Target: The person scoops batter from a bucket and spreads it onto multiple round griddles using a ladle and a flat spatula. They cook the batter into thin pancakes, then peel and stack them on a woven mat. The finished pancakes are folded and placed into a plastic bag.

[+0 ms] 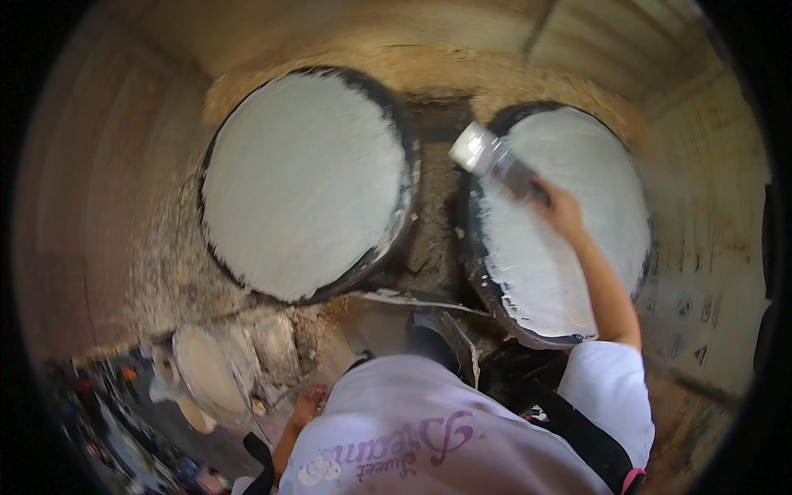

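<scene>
My right hand (pixel 560 210) grips a handled tool (pixel 495 158) with a broad pale head; motion blur hides its exact kind. It is above a round black griddle (pixel 479 266) coated with a thin white layer of batter (pixel 575 167). To the left, a second griddle (pixel 405 210) carries a similar white layer (pixel 303 185), ragged at its edge. My left hand (pixel 309 402) hangs low beside my body, fingers partly curled. Whether it holds anything cannot be made out. The nearest thing to it is a round container (pixel 241 377) of pale batter-like mix (pixel 210 371).
Boards or cardboard panels stand at the left (pixel 93 216) and right (pixel 693 247), the right one printed. A grimy gap (pixel 436 204) separates the griddles. A thin-edged metal sheet (pixel 427 301) runs between them and my body. Blurred clutter (pixel 124 427) lies at lower left.
</scene>
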Demonstrator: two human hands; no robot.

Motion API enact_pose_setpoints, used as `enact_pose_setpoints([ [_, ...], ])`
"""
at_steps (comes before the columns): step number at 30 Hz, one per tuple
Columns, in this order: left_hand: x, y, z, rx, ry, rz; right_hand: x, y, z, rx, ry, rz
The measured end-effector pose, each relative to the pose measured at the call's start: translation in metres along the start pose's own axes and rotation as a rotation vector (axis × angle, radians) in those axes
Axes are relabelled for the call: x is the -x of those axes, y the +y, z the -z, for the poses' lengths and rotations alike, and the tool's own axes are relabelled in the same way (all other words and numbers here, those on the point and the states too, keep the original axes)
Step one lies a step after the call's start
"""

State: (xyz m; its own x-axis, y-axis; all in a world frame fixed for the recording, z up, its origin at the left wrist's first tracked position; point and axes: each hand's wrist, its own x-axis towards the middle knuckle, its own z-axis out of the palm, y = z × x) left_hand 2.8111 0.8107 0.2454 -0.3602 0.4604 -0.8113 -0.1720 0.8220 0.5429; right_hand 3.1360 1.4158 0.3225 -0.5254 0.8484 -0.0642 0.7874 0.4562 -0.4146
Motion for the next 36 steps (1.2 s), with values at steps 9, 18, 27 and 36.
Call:
enact_pose_setpoints([
  [9, 0.061, -0.190, -0.002, 1.053, 0.160, 0.064, 0.125, -0.406, -0.200, -0.308, -0.602, 0.803],
  [18, 0.146, -0.338, -0.020, 1.438, 0.440, 0.217, 0.198, -0.568, -0.358, 0.581, -0.756, 0.827],
  [27, 0.095, -0.250, 0.093, 1.292, 0.299, 0.137, 0.189, -0.474, -0.286, 0.223, -0.641, 0.449],
  [36, 0.052, -0.187, 0.134, 1.213, 0.408, 0.383, -0.037, -0.416, -0.267, -1.089, -0.546, -0.306],
])
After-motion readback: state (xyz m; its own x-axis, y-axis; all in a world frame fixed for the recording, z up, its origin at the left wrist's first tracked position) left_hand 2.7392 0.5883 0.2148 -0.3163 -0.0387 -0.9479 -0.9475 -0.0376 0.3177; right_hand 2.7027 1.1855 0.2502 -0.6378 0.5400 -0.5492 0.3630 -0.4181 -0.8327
